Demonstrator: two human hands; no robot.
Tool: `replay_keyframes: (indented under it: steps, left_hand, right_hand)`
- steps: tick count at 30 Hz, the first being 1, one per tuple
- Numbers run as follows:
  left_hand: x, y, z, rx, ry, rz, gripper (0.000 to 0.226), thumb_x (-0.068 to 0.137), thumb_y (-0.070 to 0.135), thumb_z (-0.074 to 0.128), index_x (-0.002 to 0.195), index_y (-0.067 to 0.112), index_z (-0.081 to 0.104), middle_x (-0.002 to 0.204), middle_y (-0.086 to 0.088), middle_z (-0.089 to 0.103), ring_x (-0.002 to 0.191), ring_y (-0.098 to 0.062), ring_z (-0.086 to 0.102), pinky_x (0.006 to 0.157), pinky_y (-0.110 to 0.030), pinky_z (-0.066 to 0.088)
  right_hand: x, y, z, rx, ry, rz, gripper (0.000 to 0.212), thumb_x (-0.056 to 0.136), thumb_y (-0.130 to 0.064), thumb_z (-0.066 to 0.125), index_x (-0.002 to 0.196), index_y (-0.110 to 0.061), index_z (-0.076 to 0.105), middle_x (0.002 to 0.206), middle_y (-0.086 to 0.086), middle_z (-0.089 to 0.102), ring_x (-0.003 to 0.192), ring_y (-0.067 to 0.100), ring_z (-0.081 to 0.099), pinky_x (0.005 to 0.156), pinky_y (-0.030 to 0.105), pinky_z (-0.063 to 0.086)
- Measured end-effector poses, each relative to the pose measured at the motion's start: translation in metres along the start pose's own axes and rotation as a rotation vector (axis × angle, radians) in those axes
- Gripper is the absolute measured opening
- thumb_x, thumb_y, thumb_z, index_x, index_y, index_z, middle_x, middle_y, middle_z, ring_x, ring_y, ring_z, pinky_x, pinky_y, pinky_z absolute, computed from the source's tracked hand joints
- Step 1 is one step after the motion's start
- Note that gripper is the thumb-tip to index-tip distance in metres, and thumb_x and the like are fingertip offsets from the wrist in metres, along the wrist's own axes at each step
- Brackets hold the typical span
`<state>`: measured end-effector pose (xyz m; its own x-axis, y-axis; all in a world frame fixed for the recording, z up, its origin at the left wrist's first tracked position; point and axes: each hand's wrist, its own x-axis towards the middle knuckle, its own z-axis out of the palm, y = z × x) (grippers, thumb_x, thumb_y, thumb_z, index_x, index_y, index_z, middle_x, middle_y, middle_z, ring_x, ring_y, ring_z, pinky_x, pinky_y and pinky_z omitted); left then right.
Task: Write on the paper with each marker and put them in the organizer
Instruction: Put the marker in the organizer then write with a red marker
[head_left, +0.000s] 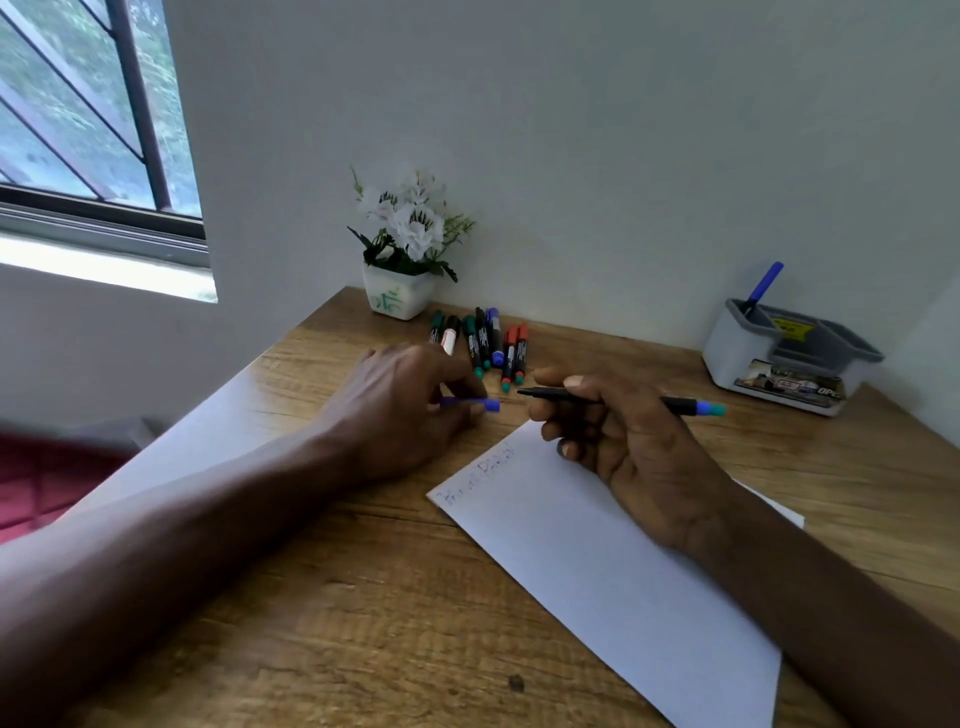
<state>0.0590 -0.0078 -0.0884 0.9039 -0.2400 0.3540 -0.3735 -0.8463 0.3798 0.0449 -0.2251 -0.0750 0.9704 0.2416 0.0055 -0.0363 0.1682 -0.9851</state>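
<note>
My right hand (618, 441) grips an uncapped black marker (680, 405) with a blue and teal end, its tip pointing left above the top corner of the white paper (597, 561). My left hand (405, 400) pinches a blue cap (480, 404) just left of that tip. The paper lies slanted on the desk and has faint writing near its upper left edge. Several capped markers (488, 340) in green, blue, red and black lie in a bunch behind my hands. The grey and white organizer (779, 358) stands at the back right with one blue marker (763, 286) in it.
A white pot of white flowers (402, 260) stands at the desk's back left corner against the wall. The wooden desk (363, 623) runs out at a slanted left edge, with a window and a red surface beyond it.
</note>
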Motion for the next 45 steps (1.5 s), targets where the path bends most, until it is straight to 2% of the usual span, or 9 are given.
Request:
replay_keyframes:
  steps: [5, 14, 19, 22, 27, 32, 40, 43, 45]
  left_hand:
    - [-0.002, -0.012, 0.0, -0.336, 0.112, 0.009, 0.011, 0.093, 0.038, 0.073, 0.103, 0.038, 0.078, 0.093, 0.02, 0.075, 0.09, 0.0, 0.067, 0.072, -0.024, 0.048]
    - [-0.002, -0.013, 0.001, -0.334, 0.092, 0.13, 0.019, 0.093, 0.038, 0.072, 0.111, 0.04, 0.078, 0.099, 0.025, 0.074, 0.093, -0.002, 0.066, 0.075, -0.027, 0.049]
    - [-0.002, -0.015, 0.002, -0.356, 0.083, 0.158, 0.018, 0.094, 0.037, 0.073, 0.111, 0.038, 0.078, 0.102, 0.019, 0.076, 0.089, -0.01, 0.068, 0.075, -0.038, 0.056]
    - [-0.002, -0.013, 0.004, -0.414, 0.064, 0.189, 0.018, 0.094, 0.031, 0.075, 0.111, 0.032, 0.079, 0.1, 0.018, 0.077, 0.089, -0.01, 0.07, 0.073, -0.033, 0.056]
    - [-0.002, -0.007, 0.009, -0.585, -0.042, 0.247, 0.016, 0.093, 0.025, 0.075, 0.108, 0.02, 0.08, 0.094, 0.005, 0.079, 0.087, -0.019, 0.074, 0.075, -0.04, 0.061]
    - [-0.001, -0.003, 0.005, -0.75, -0.024, 0.258, 0.02, 0.091, 0.025, 0.073, 0.101, 0.008, 0.079, 0.084, -0.016, 0.072, 0.071, -0.035, 0.059, 0.06, -0.035, 0.048]
    - [-0.001, 0.004, 0.0, -0.772, -0.051, 0.171, 0.012, 0.093, 0.025, 0.071, 0.095, 0.015, 0.079, 0.085, -0.001, 0.076, 0.073, -0.013, 0.063, 0.061, -0.026, 0.049]
    - [0.0, 0.001, -0.002, -0.559, -0.05, 0.156, 0.022, 0.096, 0.048, 0.068, 0.101, 0.029, 0.076, 0.088, 0.011, 0.074, 0.077, -0.003, 0.064, 0.066, -0.023, 0.048]
    - [0.001, -0.005, -0.003, -0.231, -0.026, 0.147, 0.062, 0.085, 0.081, 0.049, 0.125, 0.038, 0.068, 0.112, 0.017, 0.07, 0.098, 0.0, 0.064, 0.075, -0.028, 0.05]
  right_hand:
    - [-0.001, 0.0, -0.003, 0.076, 0.0, 0.001, 0.016, 0.096, -0.01, 0.053, 0.1, -0.004, 0.067, 0.084, 0.015, 0.074, 0.064, 0.015, 0.065, 0.057, 0.022, 0.051]
    - [-0.003, 0.001, -0.004, 0.01, -0.015, -0.018, 0.015, 0.092, -0.013, 0.062, 0.1, -0.004, 0.07, 0.09, 0.018, 0.076, 0.069, 0.016, 0.067, 0.059, 0.023, 0.053]
    - [-0.004, 0.001, -0.003, 0.012, -0.026, -0.035, 0.034, 0.072, -0.019, 0.073, 0.101, 0.0, 0.069, 0.085, 0.016, 0.076, 0.067, 0.016, 0.067, 0.061, 0.023, 0.053]
    - [-0.005, 0.0, 0.0, -0.051, -0.052, -0.076, 0.014, 0.073, -0.02, 0.075, 0.083, -0.011, 0.075, 0.073, 0.012, 0.072, 0.059, 0.015, 0.06, 0.055, 0.022, 0.049]
    - [-0.005, 0.003, 0.003, -0.269, -0.057, -0.195, 0.014, 0.072, -0.032, 0.077, 0.073, -0.019, 0.075, 0.064, 0.007, 0.068, 0.053, 0.013, 0.054, 0.05, 0.022, 0.044]
    - [-0.002, 0.004, 0.008, -0.157, 0.029, -0.285, 0.025, 0.072, -0.03, 0.074, 0.082, -0.007, 0.072, 0.062, 0.008, 0.069, 0.049, 0.014, 0.054, 0.046, 0.021, 0.045]
    - [0.003, 0.006, 0.014, -0.232, 0.026, -0.306, 0.019, 0.073, -0.039, 0.071, 0.069, -0.021, 0.076, 0.063, 0.004, 0.071, 0.054, 0.015, 0.06, 0.054, 0.026, 0.05]
    - [0.002, -0.001, 0.015, -0.338, 0.089, -0.378, 0.024, 0.084, -0.038, 0.068, 0.076, -0.015, 0.071, 0.061, 0.0, 0.066, 0.055, 0.01, 0.059, 0.054, 0.023, 0.049]
    - [0.004, -0.008, 0.009, -0.387, 0.199, -0.437, 0.026, 0.094, -0.035, 0.063, 0.078, -0.014, 0.066, 0.065, -0.002, 0.064, 0.061, 0.007, 0.06, 0.059, 0.021, 0.052]
